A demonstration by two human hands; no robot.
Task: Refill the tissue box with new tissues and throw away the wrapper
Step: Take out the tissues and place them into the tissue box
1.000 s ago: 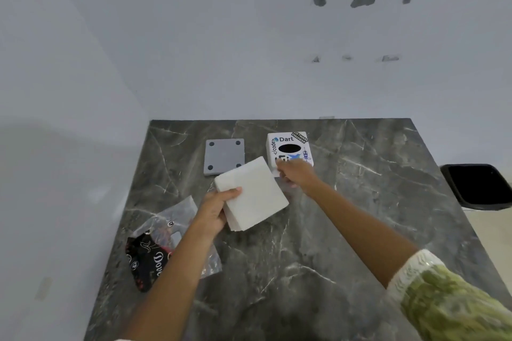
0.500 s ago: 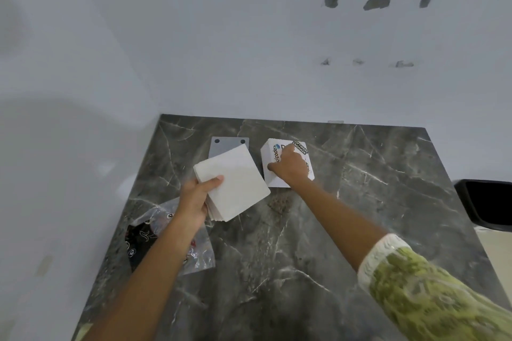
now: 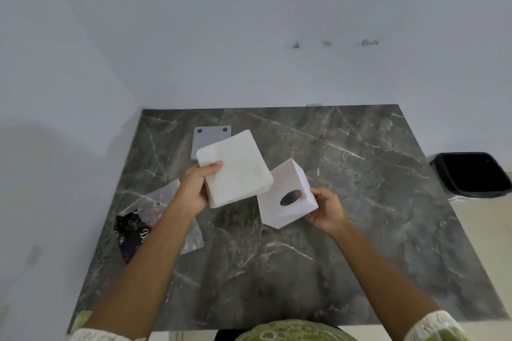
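I saw the left hand with its grip closed on the stack of new tissues, thumb on top and fingers under, up in the air over the dark marble worktop; the right hand had its grip closed on one side of the white tissue box, also lifted and tilted, with its dark oval hole facing me; the stack and the box were touching or nearly so at one corner, and I could not tell which.

I thought a few things could go wrong; the stack was soft and held only at one edge, so it could sag or fan out and some sheets could slip to the worktop; the box was held by one side, so it could twist or drop; the tissues had to go in through the open bottom, which I could not see, and a crooked push could crumple them.

The grey base plate lay flat behind the stack; the clear wrapper lay on the worktop by the left arm, not yet thrown in the black bin at the right.

Half a second before, the box sat on the worktop under the right hand; now it was lifted, turned and nearer me; the stack had risen a little too.
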